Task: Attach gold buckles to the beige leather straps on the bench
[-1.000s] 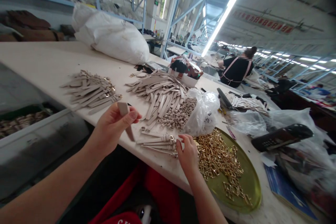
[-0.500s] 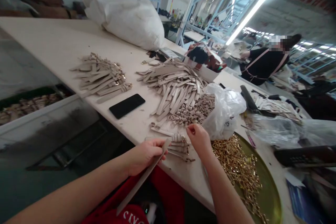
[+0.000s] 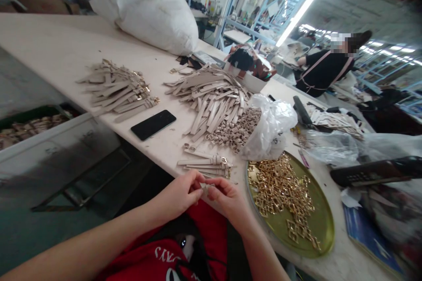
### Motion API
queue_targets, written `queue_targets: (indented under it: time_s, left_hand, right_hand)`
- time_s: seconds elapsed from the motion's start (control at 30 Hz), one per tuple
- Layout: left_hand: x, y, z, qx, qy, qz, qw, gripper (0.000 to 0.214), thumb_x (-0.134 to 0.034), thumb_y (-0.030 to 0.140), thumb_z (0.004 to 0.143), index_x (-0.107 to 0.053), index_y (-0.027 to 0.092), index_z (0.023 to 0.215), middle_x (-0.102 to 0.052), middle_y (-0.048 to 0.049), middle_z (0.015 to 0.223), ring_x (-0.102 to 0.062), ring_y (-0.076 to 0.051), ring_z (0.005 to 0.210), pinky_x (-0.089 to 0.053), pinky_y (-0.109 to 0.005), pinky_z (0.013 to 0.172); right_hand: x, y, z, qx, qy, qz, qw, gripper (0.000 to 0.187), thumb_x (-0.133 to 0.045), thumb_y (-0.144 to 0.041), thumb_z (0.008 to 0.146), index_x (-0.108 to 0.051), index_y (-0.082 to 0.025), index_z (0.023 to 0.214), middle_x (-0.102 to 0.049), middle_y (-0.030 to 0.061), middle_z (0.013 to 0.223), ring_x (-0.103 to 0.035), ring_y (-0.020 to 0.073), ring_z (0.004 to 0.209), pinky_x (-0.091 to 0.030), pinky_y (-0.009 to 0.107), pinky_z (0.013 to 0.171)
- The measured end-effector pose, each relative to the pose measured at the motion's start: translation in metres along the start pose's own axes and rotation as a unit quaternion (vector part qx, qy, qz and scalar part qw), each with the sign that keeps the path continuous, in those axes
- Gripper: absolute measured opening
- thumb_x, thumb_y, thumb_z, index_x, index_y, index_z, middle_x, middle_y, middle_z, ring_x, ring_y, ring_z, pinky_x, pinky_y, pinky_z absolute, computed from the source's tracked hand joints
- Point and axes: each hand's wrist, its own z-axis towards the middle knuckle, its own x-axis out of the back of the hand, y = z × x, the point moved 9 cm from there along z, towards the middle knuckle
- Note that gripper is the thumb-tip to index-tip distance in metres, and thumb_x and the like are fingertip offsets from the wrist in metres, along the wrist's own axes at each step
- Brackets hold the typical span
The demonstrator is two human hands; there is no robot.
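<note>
My left hand point(image 3: 181, 194) and my right hand point(image 3: 227, 198) meet at the near table edge, above my lap. Both are closed, their fingertips pinching the end of a beige strap point(image 3: 206, 187). Most of that strap is hidden by the hands, and I cannot tell whether a small loop is on it. Just beyond lie several buckled straps point(image 3: 202, 162) in a small row. Behind them are a heap of small beige loops point(image 3: 235, 134) and a big pile of loose straps point(image 3: 214, 94). Gold buckles point(image 3: 283, 184) fill part of a round green tray point(image 3: 321, 228) to the right.
A black phone point(image 3: 153, 124) lies left of the loops, near another pile of buckled straps point(image 3: 118, 88). A clear plastic bag point(image 3: 275, 125) stands beside the loops. A large white sack point(image 3: 145, 9) rests at the back. Another person point(image 3: 325, 70) stands far right.
My right hand has come from beside the loop heap down to my left hand, and both now meet at the strap. The strap's long tail no longer shows. The view has shifted slightly.
</note>
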Motion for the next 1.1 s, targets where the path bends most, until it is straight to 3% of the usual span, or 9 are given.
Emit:
queue_targets:
  time_s: [0.13, 0.23, 0.4, 0.5, 0.53, 0.6, 0.7, 0.9, 1.1]
  left_hand:
    - [-0.017, -0.002, -0.015, 0.026, -0.059, -0.039, 0.997, 0.043, -0.051, 0.034, 0.077, -0.037, 0.015, 0.113, -0.059, 0.0008, 0.07, -0.056, -0.014, 0.062, -0.042, -0.022, 0.056]
    - [-0.037, -0.006, -0.027, 0.065, -0.137, -0.036, 0.988, 0.053, -0.042, 0.043, 0.081, -0.029, 0.014, 0.124, -0.054, 0.0044, 0.06, -0.049, -0.011, 0.046, -0.036, -0.02, 0.045]
    - [-0.035, 0.01, -0.029, 0.004, -0.089, -0.024, 0.996, 0.051, -0.043, 0.047, 0.079, -0.044, 0.017, 0.12, -0.055, 0.0025, 0.061, -0.049, -0.012, 0.053, -0.034, -0.02, 0.046]
    - [-0.034, 0.008, -0.026, 0.004, -0.076, -0.038, 0.996, 0.039, -0.049, 0.05, 0.074, -0.057, 0.016, 0.092, -0.054, 0.0024, 0.06, -0.047, -0.011, 0.052, -0.034, -0.019, 0.047]
    - [-0.034, 0.004, -0.025, 0.02, -0.071, -0.047, 0.996, 0.038, -0.05, 0.051, 0.073, -0.055, 0.016, 0.084, -0.049, 0.0047, 0.052, -0.041, -0.009, 0.045, -0.03, -0.019, 0.043]
    - [-0.036, -0.004, -0.024, 0.047, -0.061, -0.07, 0.995, 0.038, -0.048, 0.054, 0.072, -0.05, 0.017, 0.078, -0.036, 0.0095, 0.041, -0.028, -0.006, 0.035, -0.02, -0.018, 0.037]
    - [-0.044, -0.011, -0.022, 0.057, -0.066, -0.097, 0.992, 0.039, -0.046, 0.056, 0.072, -0.045, 0.017, 0.077, -0.037, 0.0105, 0.041, -0.029, -0.004, 0.031, -0.018, -0.017, 0.036]
    - [-0.052, -0.027, -0.018, 0.1, -0.079, -0.118, 0.985, 0.042, -0.046, 0.059, 0.069, -0.041, 0.018, 0.075, -0.046, 0.0082, 0.049, -0.039, -0.005, 0.032, -0.023, -0.017, 0.035]
    - [-0.05, -0.017, 0.004, 0.062, -0.07, -0.066, 0.993, 0.037, -0.043, 0.054, 0.074, -0.043, 0.018, 0.08, -0.042, 0.0091, 0.049, -0.031, -0.005, 0.034, -0.022, -0.018, 0.036]
  right_hand:
    - [0.005, 0.001, -0.021, -0.002, 0.026, 0.065, 0.998, 0.026, -0.065, -0.038, 0.067, -0.059, -0.018, 0.083, -0.052, -0.0047, 0.061, -0.044, 0.0086, 0.055, -0.037, 0.022, 0.054]
    - [0.009, 0.0, -0.035, 0.014, 0.067, 0.109, 0.992, 0.025, -0.067, -0.037, 0.066, -0.057, -0.019, 0.08, -0.051, -0.0054, 0.061, -0.046, 0.0087, 0.055, -0.039, 0.022, 0.056]
    - [-0.005, 0.0, -0.046, 0.06, 0.025, 0.111, 0.992, 0.029, -0.064, -0.035, 0.069, -0.05, -0.022, 0.091, -0.055, -0.0027, 0.073, -0.051, 0.0116, 0.062, -0.042, 0.024, 0.06]
    - [0.041, -0.011, -0.042, 0.108, 0.104, -0.08, 0.985, 0.025, -0.05, -0.035, 0.079, -0.049, -0.021, 0.099, -0.055, 0.0003, 0.076, -0.052, 0.0139, 0.065, -0.042, 0.026, 0.062]
    - [0.065, -0.018, -0.04, 0.119, 0.159, -0.196, 0.96, 0.02, -0.048, -0.032, 0.08, -0.051, -0.02, 0.095, -0.056, 0.0024, 0.079, -0.053, 0.015, 0.07, -0.042, 0.027, 0.066]
    - [0.106, -0.027, -0.029, 0.093, 0.213, -0.427, 0.874, 0.017, -0.043, -0.025, 0.082, -0.056, -0.019, 0.091, -0.055, 0.0065, 0.091, -0.053, 0.0168, 0.083, -0.039, 0.028, 0.075]
    - [0.145, -0.025, -0.005, 0.065, 0.197, -0.483, 0.851, 0.012, -0.054, -0.016, 0.072, -0.06, -0.018, 0.082, -0.056, 0.0057, 0.084, -0.052, 0.0172, 0.077, -0.036, 0.028, 0.073]
    - [0.159, -0.014, 0.022, 0.055, 0.157, -0.475, 0.864, 0.014, -0.061, -0.007, 0.057, -0.057, -0.018, 0.065, -0.051, -0.0017, 0.067, -0.047, 0.013, 0.065, -0.032, 0.023, 0.063]
    - [0.143, -0.018, 0.005, 0.071, 0.156, -0.379, 0.909, 0.005, -0.05, -0.019, 0.074, -0.053, -0.019, 0.069, -0.052, -0.0024, 0.063, -0.047, 0.012, 0.06, -0.036, 0.024, 0.058]
